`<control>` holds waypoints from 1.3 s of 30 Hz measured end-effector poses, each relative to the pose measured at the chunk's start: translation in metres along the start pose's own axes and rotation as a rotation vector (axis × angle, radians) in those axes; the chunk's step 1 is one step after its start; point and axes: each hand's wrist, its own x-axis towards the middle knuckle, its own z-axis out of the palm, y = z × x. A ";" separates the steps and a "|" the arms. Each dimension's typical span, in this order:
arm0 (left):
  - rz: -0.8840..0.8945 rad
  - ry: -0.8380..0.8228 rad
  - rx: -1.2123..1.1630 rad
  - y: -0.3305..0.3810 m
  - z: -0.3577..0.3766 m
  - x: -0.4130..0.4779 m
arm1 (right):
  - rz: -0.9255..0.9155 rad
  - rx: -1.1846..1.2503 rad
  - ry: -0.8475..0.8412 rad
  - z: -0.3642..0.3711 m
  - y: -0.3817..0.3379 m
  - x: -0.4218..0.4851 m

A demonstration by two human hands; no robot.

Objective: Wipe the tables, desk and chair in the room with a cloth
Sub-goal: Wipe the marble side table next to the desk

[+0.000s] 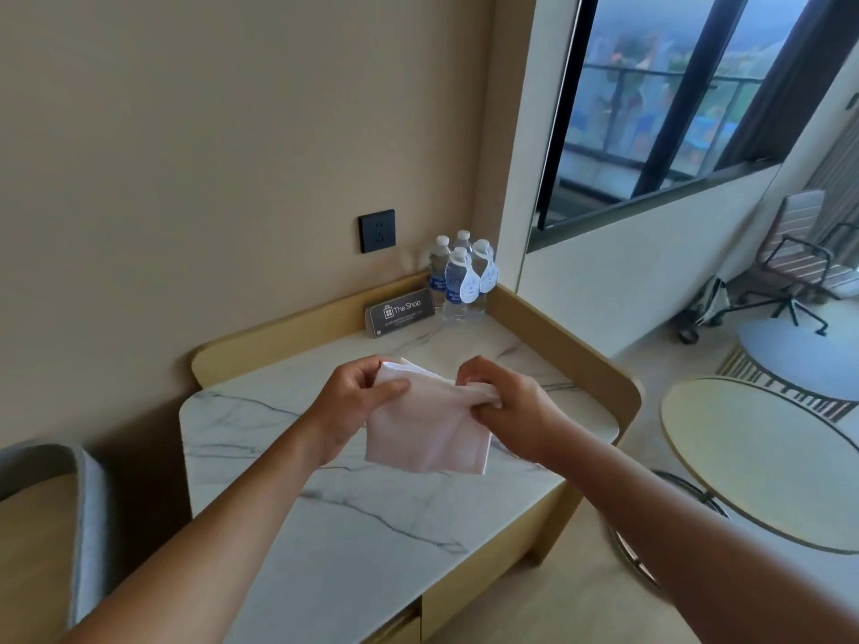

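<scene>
Marble desk [372,518]: bottles [458,281], sign [400,313].

Pale pink cloth [430,432] folded, hanging above white marble desk [372,513]; round table [762,462] beside.

Illegible small print on sign [400,313], bottle labels [452,296].

— What colour is the cloth?
— My cloth [427,429] is plain pale pink, no pattern. The desk [372,518] is white marble with grey veins, its rim [567,341] light wood.
— And at the back?
— A black socket [377,231] on my beige wall [186,155], a dark sign [400,312] with white lettering, clear bottles [458,281] with blue labels and white tags.
</scene>
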 end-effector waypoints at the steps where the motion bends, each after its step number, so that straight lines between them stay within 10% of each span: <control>1: -0.005 0.021 0.017 0.001 0.002 0.009 | 0.004 0.004 -0.002 -0.004 0.006 0.009; 39: -0.228 0.679 0.669 -0.052 0.058 0.026 | -0.485 -0.183 -0.534 -0.003 0.118 0.181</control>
